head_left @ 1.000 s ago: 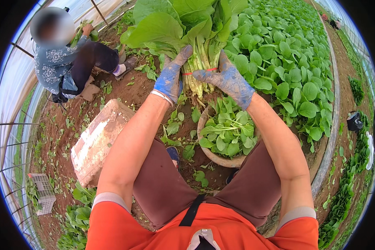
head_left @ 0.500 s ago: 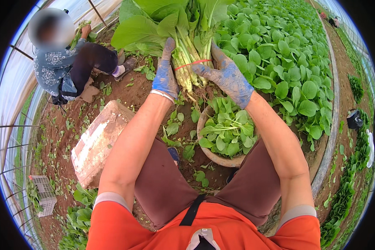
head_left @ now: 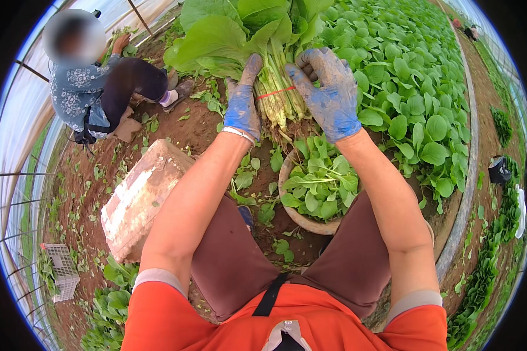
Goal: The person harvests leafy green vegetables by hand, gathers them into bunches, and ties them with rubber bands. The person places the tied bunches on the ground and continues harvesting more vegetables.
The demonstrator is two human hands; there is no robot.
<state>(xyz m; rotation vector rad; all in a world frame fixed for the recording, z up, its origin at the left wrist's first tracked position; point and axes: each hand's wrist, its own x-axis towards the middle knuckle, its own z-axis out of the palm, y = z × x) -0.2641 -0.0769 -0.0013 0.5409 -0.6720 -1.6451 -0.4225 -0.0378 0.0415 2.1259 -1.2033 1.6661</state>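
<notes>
A bunch of leafy greens (head_left: 275,82) with pale stalks and soil on its roots is held up in front of me, a red band around the stalks. Its broad leaves point away from me. My left hand (head_left: 243,105), in a soiled blue glove, is closed on the left side of the stalks. On the right side my right hand (head_left: 329,96), gloved alike, has its thumb against the stalks and its fingers curled in beside the leaves. Below the bunch stands a round tub (head_left: 293,215) of loose greens (head_left: 322,178), between my knees.
A dense bed of growing greens (head_left: 404,99) lies ahead right, edged by a pale strip (head_left: 469,152). To my left is a worn foam block (head_left: 140,199); farther left, a grey plastic crate (head_left: 61,272). Another person (head_left: 85,96) sits at the far left, holding greens.
My right hand has turned and curled its fingers, its thumb drawn off the red band. The bunch has tipped slightly and shifted a little right with my left hand.
</notes>
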